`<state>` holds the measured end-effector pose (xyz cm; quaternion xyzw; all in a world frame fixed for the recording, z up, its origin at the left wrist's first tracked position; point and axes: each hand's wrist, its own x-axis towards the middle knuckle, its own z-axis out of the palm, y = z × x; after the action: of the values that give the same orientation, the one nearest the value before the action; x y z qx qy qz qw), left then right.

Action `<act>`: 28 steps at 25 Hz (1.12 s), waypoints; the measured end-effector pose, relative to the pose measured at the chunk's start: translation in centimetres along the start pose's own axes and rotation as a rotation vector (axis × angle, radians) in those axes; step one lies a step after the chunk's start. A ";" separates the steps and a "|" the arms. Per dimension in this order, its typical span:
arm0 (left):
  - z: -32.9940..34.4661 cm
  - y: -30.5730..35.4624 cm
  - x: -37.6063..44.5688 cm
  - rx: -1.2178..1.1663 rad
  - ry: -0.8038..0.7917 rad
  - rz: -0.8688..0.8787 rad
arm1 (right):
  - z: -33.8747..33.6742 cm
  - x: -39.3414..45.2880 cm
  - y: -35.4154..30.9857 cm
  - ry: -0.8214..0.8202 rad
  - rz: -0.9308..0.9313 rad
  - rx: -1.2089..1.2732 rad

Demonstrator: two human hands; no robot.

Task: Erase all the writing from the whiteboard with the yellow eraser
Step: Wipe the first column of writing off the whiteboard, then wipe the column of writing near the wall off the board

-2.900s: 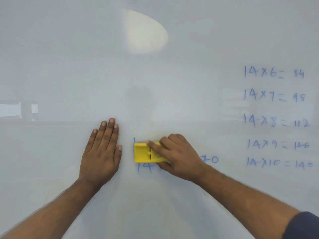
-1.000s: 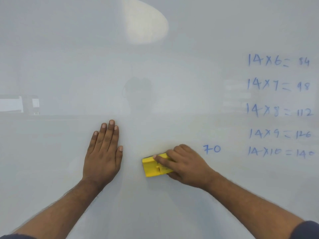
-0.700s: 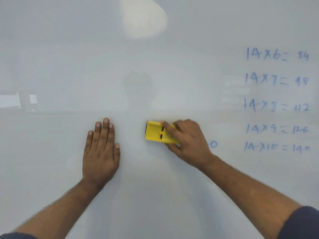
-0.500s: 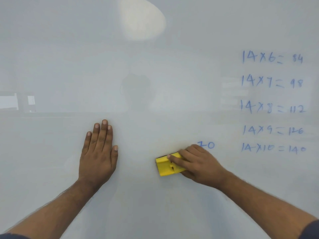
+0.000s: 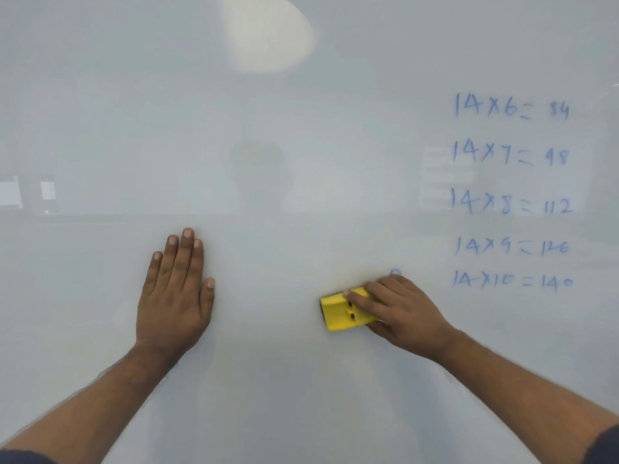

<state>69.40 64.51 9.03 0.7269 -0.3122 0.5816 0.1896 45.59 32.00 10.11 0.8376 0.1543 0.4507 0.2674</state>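
Note:
The whiteboard (image 5: 301, 162) fills the whole view. My right hand (image 5: 402, 313) grips the yellow eraser (image 5: 341, 313) and presses it flat against the board at the lower middle. Just above my knuckles a small blue trace (image 5: 396, 272) of a digit shows; the rest of it is hidden by my hand. A column of blue sums (image 5: 509, 195), from 14x6=84 down to 14x10=140, stands at the right. My left hand (image 5: 174, 296) lies flat on the board to the left, fingers together and pointing up, holding nothing.
A bright oval glare (image 5: 268, 35) sits at the top of the board. Faint reflections of the room and of a person (image 5: 261, 175) show in the glossy surface. The left and middle of the board carry no writing.
My right hand has slid the eraser to the right, over the "70"; only a sliver of that number still shows. My left hand has stayed flat in place.

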 end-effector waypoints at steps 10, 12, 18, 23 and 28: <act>0.2 1.0 -0.3 -0.007 0.001 -0.050 | -3.0 1.3 5.1 0.115 0.274 -0.016; -0.1 1.1 -0.4 -0.011 -0.013 -0.056 | -2.3 0.1 3.9 0.104 0.291 0.000; -1.5 1.6 -0.4 -0.007 -0.083 -0.068 | -1.9 -5.2 1.5 -0.113 0.204 0.067; -2.6 2.7 -0.2 -0.002 -0.100 -0.037 | -4.6 -5.5 3.9 0.016 0.371 0.105; -3.1 6.0 1.7 -0.023 -0.080 -0.016 | -5.1 -3.8 5.1 0.059 0.499 0.039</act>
<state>63.31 61.67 10.89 0.7498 -0.3205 0.5469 0.1897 39.34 27.62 12.87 0.8411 -0.0410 0.5241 0.1270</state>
